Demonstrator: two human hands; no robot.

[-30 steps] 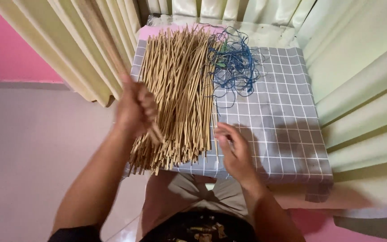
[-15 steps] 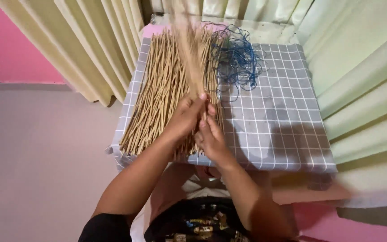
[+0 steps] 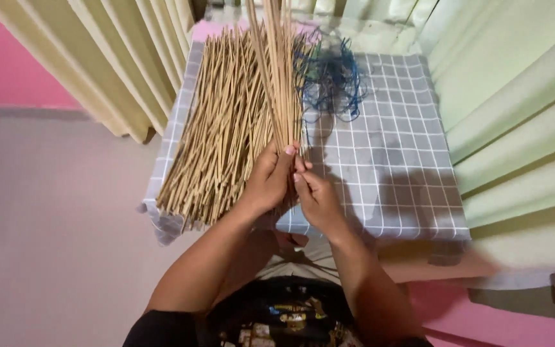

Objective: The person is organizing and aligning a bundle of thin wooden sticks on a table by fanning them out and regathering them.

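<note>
My left hand (image 3: 268,180) grips the lower end of a small bundle of thin tan sticks (image 3: 276,71) that stands upright over the table. My right hand (image 3: 313,196) presses against the same bundle from the right, fingers pinching its base. A large loose pile of the same tan sticks (image 3: 220,128) lies on the left half of the grey checked tablecloth (image 3: 393,167). A tangle of blue cord (image 3: 332,80) rests at the far middle of the cloth, just right of the raised bundle.
Pale yellow-green curtains hang at the upper left (image 3: 117,64) and along the right side (image 3: 521,103). A pink wall (image 3: 8,64) and a beige floor (image 3: 46,244) lie to the left. My knees sit under the table's near edge.
My left hand moved right from the pile with a bundle of sticks and stood it upright. My right hand left the cloth and came up against the bundle's base.
</note>
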